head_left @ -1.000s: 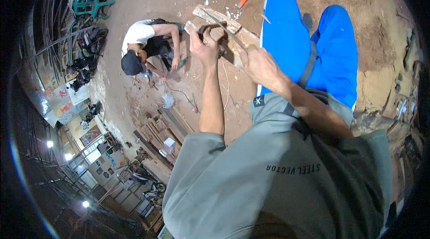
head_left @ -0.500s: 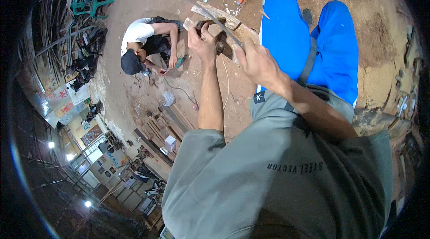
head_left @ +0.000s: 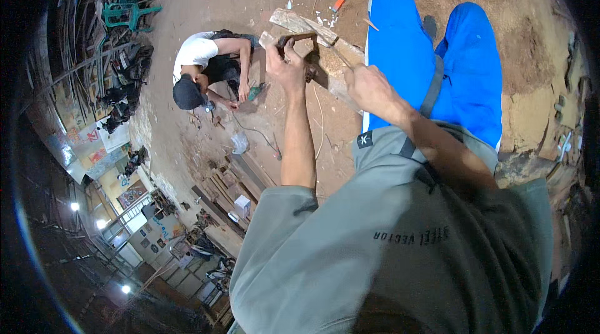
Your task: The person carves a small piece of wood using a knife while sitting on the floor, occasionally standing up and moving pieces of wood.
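My left hand is closed around a small block of wood, whose pale end stands out past the fingers. A darker part lies under the fingers, partly hidden. My right hand grips the end of a long, thin metal tool; whether it is a blade or a file I cannot tell. The tool slants up and left from my fist, over a rough wooden board on the ground just beyond my hands. Its handle is hidden in my fingers.
To the left a co-worker in a white shirt crouches over a green power tool with a cord. An orange object and white scraps lie ahead. Wood strips and a white box lie lower left. A green chair stands far left.
My right hand has shifted slightly, and the metal tool, which reached far up and left above the board, now looks shorter and lower. My left hand keeps its hold on the wood.
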The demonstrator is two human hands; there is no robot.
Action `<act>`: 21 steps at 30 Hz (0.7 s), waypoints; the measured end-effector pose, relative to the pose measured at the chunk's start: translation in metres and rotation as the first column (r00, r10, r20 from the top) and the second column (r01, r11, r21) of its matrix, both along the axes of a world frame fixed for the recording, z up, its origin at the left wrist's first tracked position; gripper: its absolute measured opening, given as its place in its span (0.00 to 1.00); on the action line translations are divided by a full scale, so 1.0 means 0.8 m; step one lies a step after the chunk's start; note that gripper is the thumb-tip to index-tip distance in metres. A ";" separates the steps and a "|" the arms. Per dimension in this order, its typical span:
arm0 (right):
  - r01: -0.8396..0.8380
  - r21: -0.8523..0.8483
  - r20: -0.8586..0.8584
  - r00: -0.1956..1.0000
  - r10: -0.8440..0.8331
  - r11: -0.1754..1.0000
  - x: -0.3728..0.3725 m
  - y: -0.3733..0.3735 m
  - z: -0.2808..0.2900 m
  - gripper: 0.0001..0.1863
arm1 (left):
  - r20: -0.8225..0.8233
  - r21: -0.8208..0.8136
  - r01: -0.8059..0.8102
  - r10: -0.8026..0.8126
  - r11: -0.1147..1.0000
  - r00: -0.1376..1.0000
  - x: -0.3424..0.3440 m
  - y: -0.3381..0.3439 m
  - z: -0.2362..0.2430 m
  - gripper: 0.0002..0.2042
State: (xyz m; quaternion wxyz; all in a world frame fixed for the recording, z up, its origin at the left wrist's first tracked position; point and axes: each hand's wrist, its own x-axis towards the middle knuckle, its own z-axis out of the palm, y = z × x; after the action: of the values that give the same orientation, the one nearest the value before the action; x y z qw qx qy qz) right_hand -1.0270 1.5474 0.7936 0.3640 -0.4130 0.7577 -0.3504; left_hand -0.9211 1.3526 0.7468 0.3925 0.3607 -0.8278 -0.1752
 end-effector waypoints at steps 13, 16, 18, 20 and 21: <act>0.236 -0.191 0.131 0.968 -0.213 0.953 0.006 -0.003 0.039 0.17 | 0.011 -0.072 -0.029 0.030 0.997 0.999 -0.006 0.003 0.009 0.04; 0.127 -0.050 0.144 0.982 -0.119 0.991 0.014 0.014 -0.006 0.17 | -0.001 -0.075 -0.012 0.012 0.997 1.000 -0.005 0.010 0.007 0.05; -0.107 -0.023 -0.066 0.992 0.106 0.994 0.006 0.011 -0.028 0.18 | -0.029 -0.110 -0.003 0.000 0.994 1.000 -0.011 0.008 0.007 0.05; 0.022 -0.072 0.013 1.000 -0.022 0.997 0.004 -0.002 0.009 0.18 | 0.035 -0.041 -0.057 0.058 0.998 0.998 0.002 0.000 0.004 0.08; 0.168 -0.077 0.113 0.981 -0.158 0.983 0.009 0.000 0.032 0.18 | 0.065 -0.074 -0.041 0.046 0.996 0.997 0.005 0.004 0.006 0.09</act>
State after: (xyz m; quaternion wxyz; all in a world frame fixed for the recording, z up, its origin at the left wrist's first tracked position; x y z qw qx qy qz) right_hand -1.0197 1.5473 0.8191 0.3559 -0.3455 0.7528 -0.4327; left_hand -0.9174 1.3557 0.7512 0.3814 0.3697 -0.8381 -0.1243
